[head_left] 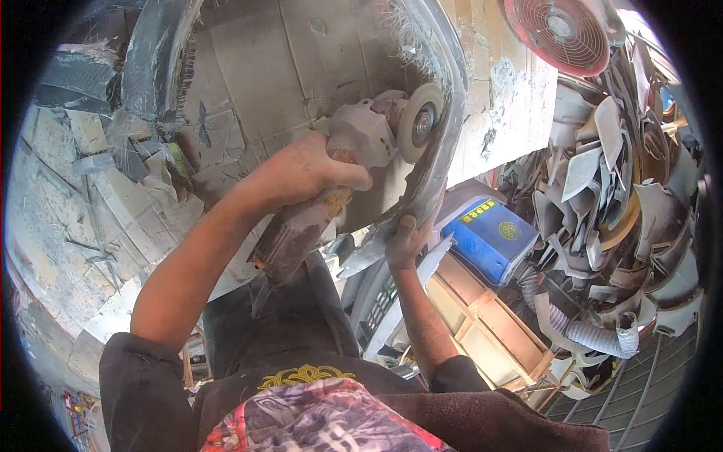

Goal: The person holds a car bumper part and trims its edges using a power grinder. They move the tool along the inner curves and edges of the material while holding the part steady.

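My left hand [312, 169] is wrapped round the body of a dusty, worn angle grinder [365, 132] with patches of orange-brown on its casing. The grinder's round disc [419, 124] is up against the inner edge of a long, curved grey strip-like part [449, 113]; whether they touch is hard to tell. Frayed, hair-like shreds hang from that part's upper end. Lower down, my right hand [409, 241] grips the curved part near its lower end, thumb on the near face.
A red round fan [559, 30] stands at the top right. Beyond my right hand are a blue box [491, 237], a wooden frame [489, 324] and a ribbed hose [595, 335]. Curved offcuts [584, 169] are heaped at right. Dusty cardboard [256, 60] lies behind the grinder.
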`<state>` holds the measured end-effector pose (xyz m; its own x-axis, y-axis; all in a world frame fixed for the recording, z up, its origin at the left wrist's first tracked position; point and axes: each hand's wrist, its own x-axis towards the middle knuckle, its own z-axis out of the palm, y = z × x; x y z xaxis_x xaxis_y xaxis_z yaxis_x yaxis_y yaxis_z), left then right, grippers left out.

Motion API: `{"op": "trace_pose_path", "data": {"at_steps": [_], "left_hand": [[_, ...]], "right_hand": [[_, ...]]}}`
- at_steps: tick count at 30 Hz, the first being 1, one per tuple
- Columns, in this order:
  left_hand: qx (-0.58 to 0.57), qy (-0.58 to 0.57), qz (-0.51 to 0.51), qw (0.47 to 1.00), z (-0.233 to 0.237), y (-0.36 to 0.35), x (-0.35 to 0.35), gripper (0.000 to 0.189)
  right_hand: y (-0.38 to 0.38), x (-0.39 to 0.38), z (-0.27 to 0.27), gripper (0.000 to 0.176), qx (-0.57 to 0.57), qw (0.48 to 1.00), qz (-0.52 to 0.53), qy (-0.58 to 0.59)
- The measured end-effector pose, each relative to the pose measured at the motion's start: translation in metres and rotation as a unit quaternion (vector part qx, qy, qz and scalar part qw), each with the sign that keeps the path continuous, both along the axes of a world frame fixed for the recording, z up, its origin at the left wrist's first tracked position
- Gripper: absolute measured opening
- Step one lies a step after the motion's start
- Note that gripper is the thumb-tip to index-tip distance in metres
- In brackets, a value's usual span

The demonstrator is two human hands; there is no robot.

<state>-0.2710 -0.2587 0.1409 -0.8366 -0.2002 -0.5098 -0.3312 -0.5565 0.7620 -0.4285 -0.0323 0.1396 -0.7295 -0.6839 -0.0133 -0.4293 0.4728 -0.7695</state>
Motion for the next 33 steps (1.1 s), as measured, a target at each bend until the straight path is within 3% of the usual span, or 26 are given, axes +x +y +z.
{"op": "trace_pose_path", "data": {"at_steps": [3, 6, 10, 12, 15, 20, 23, 28, 30, 33], "left_hand": [[0.004, -0.002, -0.04, 0.999, 0.003, -0.005, 0.003, 0.051], [-0.025, -0.023, -0.005, 0.999, 0.011, -0.001, 0.01, 0.053], [-0.005, -0.013, -0.023, 1.0, 0.009, 0.005, 0.017, 0.054], [0.009, -0.032, -0.079, 0.996, 0.01, 0.007, 0.022, 0.054], [0.029, 0.015, -0.006, 0.999, 0.01, 0.015, 0.034, 0.05], [0.054, -0.026, -0.002, 0.998, -0.005, 0.021, 0.056, 0.044], [0.055, 0.0, 0.03, 0.998, -0.009, 0.027, 0.062, 0.048], [0.008, -0.036, -0.028, 0.999, -0.025, 0.045, 0.073, 0.073], [-0.007, -0.045, -0.05, 0.998, -0.032, 0.049, 0.076, 0.079], [-0.045, -0.077, -0.097, 0.991, -0.036, 0.052, 0.08, 0.089]], "right_hand": [[-0.002, 0.003, 0.005, 0.125, -0.001, 1.0, -0.002, -0.011], [-0.002, 0.006, 0.01, 0.124, 0.018, 0.998, -0.011, -0.059], [0.004, 0.002, 0.002, 0.122, 0.007, 1.0, -0.007, -0.02], [0.009, 0.002, 0.001, 0.121, 0.024, 0.998, -0.02, -0.062], [0.016, -0.003, -0.008, 0.121, 0.019, 0.999, -0.013, -0.032], [0.023, -0.009, -0.013, 0.117, 0.023, 0.999, -0.003, -0.027], [0.022, -0.005, -0.012, 0.108, -0.031, 0.996, -0.001, -0.088], [0.035, -0.009, -0.018, 0.098, -0.018, 0.995, -0.017, -0.102], [0.03, -0.006, -0.02, 0.069, -0.067, 0.996, -0.028, -0.052], [0.027, -0.001, -0.013, 0.068, -0.046, 0.995, -0.036, -0.076]]}}
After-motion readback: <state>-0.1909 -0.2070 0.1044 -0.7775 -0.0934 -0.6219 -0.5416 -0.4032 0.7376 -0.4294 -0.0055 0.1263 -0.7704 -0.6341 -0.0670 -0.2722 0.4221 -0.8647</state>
